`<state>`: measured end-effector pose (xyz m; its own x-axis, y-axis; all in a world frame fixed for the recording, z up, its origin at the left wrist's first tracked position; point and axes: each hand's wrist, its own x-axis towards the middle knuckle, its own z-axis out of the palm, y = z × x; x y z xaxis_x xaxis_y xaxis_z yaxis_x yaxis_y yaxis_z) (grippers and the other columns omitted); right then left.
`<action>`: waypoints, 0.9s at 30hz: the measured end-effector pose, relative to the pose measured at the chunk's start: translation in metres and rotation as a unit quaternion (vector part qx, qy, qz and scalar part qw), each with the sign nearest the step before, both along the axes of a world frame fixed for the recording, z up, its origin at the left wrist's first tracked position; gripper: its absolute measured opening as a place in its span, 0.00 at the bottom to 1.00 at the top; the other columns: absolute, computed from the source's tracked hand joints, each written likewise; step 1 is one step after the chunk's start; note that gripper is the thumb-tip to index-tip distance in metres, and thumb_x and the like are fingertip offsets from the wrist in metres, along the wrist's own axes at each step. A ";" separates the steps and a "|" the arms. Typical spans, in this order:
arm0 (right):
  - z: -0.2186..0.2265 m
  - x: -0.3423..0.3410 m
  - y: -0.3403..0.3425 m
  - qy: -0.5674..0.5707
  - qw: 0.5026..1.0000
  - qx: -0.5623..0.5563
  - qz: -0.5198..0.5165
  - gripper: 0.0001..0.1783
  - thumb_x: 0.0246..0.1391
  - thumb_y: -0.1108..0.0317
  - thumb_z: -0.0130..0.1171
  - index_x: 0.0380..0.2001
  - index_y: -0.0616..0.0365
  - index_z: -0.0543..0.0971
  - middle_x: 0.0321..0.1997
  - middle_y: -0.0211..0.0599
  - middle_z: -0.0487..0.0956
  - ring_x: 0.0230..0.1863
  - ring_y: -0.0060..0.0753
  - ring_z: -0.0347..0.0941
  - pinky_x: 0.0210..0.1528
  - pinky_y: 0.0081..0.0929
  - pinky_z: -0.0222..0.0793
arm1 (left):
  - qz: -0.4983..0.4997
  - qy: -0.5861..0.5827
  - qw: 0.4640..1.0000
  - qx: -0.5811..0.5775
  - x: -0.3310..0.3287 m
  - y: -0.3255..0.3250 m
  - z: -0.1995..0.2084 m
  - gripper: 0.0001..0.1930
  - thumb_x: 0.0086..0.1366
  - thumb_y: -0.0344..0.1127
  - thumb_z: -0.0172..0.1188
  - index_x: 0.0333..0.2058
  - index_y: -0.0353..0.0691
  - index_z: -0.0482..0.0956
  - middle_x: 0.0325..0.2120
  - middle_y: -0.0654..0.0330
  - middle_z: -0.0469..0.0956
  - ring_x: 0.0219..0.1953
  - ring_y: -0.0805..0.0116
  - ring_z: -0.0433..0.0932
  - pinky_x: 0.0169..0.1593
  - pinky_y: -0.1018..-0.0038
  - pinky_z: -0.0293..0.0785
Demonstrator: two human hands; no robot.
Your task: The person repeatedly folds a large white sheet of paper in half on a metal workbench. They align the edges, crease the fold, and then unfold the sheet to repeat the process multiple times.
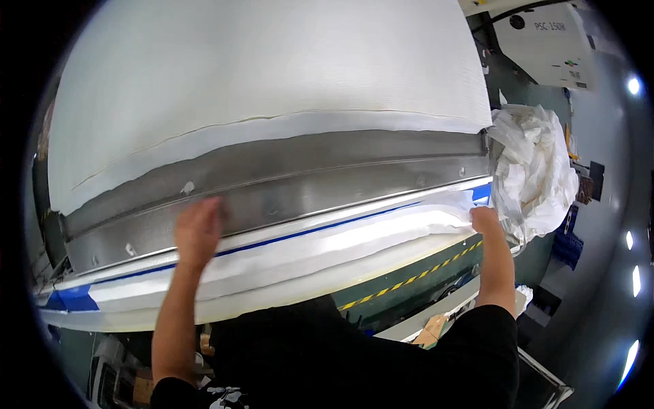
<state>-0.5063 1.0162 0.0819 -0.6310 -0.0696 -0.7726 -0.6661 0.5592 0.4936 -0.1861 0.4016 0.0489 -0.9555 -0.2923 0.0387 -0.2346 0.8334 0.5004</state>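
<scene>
A long white sheet [300, 244] with a blue stripe [327, 227] runs along the near edge of a grey metal surface [306, 191]. At its right end, my right hand [485, 219] is closed on the sheet's edge, just below a piece of blue tape [481, 193]. My left hand [198, 232] is over the near edge of the metal, above the blue stripe. It is closed like a fist and partly blurred; whatever its fingers hold, if anything, is hidden. More blue tape [73, 298] shows at the strip's left end.
A wide white sheet [272, 61] covers the far side of the metal. Crumpled white plastic sheeting [535, 163] bulges beyond the right end. A white machine housing [545, 44] stands at the far right. Yellow-and-black floor tape [409, 278] shows below the near edge.
</scene>
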 end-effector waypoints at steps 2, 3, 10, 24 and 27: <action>0.017 -0.004 0.009 0.014 1.000 0.002 0.004 0.13 0.48 0.65 0.48 0.36 0.47 0.79 0.36 0.38 0.80 0.41 0.41 0.77 0.42 0.41 0.70 | -0.062 -0.019 0.996 0.067 -0.034 0.052 0.005 0.14 0.51 0.27 0.58 0.39 0.44 0.77 0.35 0.55 0.78 0.39 0.55 0.76 0.41 0.62 0.71; 0.018 -0.004 0.007 0.010 1.000 0.001 0.000 0.14 0.48 0.65 0.48 0.37 0.47 0.79 0.35 0.38 0.80 0.40 0.42 0.77 0.42 0.41 0.70 | -0.093 -0.002 0.992 0.091 -0.045 0.069 0.002 0.13 0.51 0.27 0.58 0.39 0.44 0.77 0.36 0.55 0.78 0.39 0.54 0.76 0.41 0.61 0.71; 0.016 0.015 -0.009 -0.028 0.996 -0.060 0.061 0.10 0.47 0.65 0.50 0.32 0.48 0.79 0.30 0.37 0.80 0.35 0.41 0.78 0.38 0.41 0.70 | -0.237 -0.026 0.941 0.241 -0.079 0.136 0.008 0.12 0.54 0.29 0.56 0.39 0.43 0.77 0.36 0.55 0.77 0.38 0.54 0.76 0.42 0.61 0.72; 0.038 0.083 -0.113 -0.137 0.973 -0.159 0.093 0.07 0.43 0.66 0.53 0.27 0.49 0.79 0.28 0.36 0.79 0.35 0.42 0.77 0.38 0.42 0.69 | -0.290 -0.166 0.872 0.359 -0.112 0.207 -0.002 0.17 0.66 0.43 0.45 0.49 0.43 0.71 0.48 0.54 0.72 0.49 0.55 0.72 0.52 0.62 0.68; 0.038 0.093 -0.140 -0.195 0.959 -0.186 0.087 0.08 0.42 0.65 0.54 0.27 0.50 0.79 0.29 0.37 0.79 0.35 0.43 0.76 0.39 0.42 0.69 | -0.281 -0.179 0.866 0.374 -0.106 0.210 -0.011 0.18 0.67 0.45 0.44 0.49 0.42 0.71 0.45 0.52 0.73 0.48 0.51 0.72 0.51 0.61 0.68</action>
<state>-0.4135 0.8759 0.1198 -0.2524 -0.4640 -0.8491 -0.8587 0.5119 -0.0244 -0.2919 0.6117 0.0382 -0.8670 0.4071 -0.2875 -0.1480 0.3405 0.9285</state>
